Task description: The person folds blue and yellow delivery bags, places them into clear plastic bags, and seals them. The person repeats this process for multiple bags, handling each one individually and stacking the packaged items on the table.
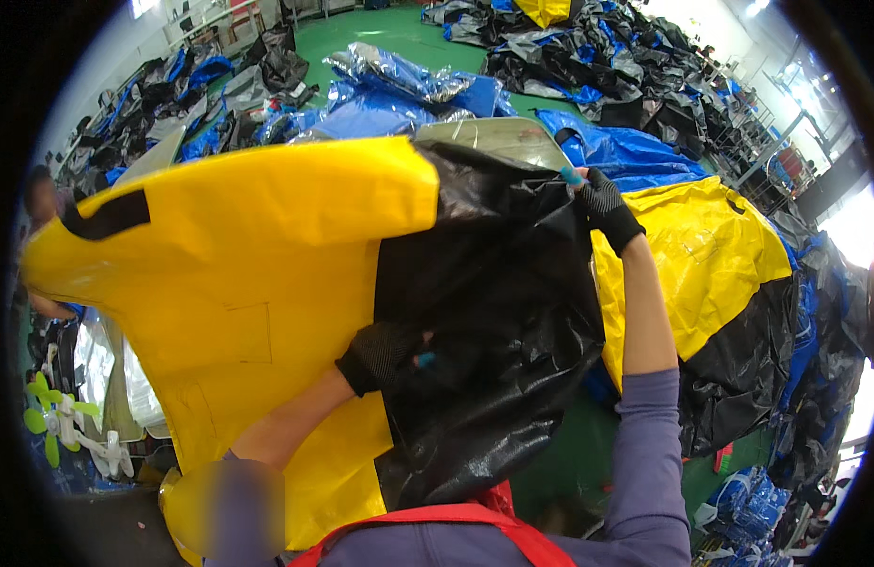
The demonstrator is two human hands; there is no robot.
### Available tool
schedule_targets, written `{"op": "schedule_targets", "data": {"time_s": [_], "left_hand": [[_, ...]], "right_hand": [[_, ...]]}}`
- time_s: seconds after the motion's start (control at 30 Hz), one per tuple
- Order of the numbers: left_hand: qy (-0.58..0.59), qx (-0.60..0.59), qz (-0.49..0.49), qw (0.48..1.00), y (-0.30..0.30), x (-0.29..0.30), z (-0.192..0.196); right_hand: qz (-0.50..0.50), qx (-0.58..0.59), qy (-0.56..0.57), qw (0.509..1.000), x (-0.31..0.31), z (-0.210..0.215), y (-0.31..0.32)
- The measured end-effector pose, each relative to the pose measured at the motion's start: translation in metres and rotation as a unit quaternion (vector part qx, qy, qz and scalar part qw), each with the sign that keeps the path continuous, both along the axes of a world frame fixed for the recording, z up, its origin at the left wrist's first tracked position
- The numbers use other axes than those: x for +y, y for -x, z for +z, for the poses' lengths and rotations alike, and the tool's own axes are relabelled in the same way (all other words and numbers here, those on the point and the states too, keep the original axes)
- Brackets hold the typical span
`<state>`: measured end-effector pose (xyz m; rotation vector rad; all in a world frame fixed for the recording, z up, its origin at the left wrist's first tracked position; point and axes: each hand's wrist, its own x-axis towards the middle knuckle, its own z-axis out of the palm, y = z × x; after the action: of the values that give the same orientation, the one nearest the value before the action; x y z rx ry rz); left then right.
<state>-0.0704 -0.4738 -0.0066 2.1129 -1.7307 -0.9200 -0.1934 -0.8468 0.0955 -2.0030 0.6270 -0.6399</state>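
Pinches the sheet (314, 283) at its far right corner with right hand (607, 210); rests left hand (372, 359) on the black part (489, 293), cannot tell its fingers' state.

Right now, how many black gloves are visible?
2: one on the left hand, where yellow meets black on the sheet; one on the right hand, at its upper right corner. Others may be hidden.

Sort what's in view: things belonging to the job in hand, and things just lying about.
In the job:
held yellow-and-black sheet
right hand, pinching its edge
left hand, against it

Apparently just lying about:
second yellow-and-black sheet, at right
blue packages, beyond the held sheet
green-bladed fan, at left
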Motion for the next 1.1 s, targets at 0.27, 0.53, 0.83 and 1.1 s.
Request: {"op": "schedule_targets", "data": {"time_s": [0.27, 0.53, 0.83, 1.1], "left_hand": [[0.316, -0.221, 0.179, 0.905, -0.078, -0.069, -0.019], [0.344, -0.337, 0.164, 0.861, -0.067, -0.073, -0.03], [0.24, -0.274, 0.169, 0.916, -0.069, -0.066, -0.032], [0.238, -0.26, 0.161, 0.922, -0.053, -0.059, -0.027]], "right_hand": [[0.052, 0.295, 0.581, 0.756, 0.039, -0.003, -0.012], [0.136, 0.328, 0.451, 0.819, 0.085, 0.007, -0.093], [0.299, -0.069, 0.49, 0.816, 0.065, -0.008, -0.135], [0.367, 0.33, 0.359, 0.792, 0.043, -0.065, -0.165]]}}
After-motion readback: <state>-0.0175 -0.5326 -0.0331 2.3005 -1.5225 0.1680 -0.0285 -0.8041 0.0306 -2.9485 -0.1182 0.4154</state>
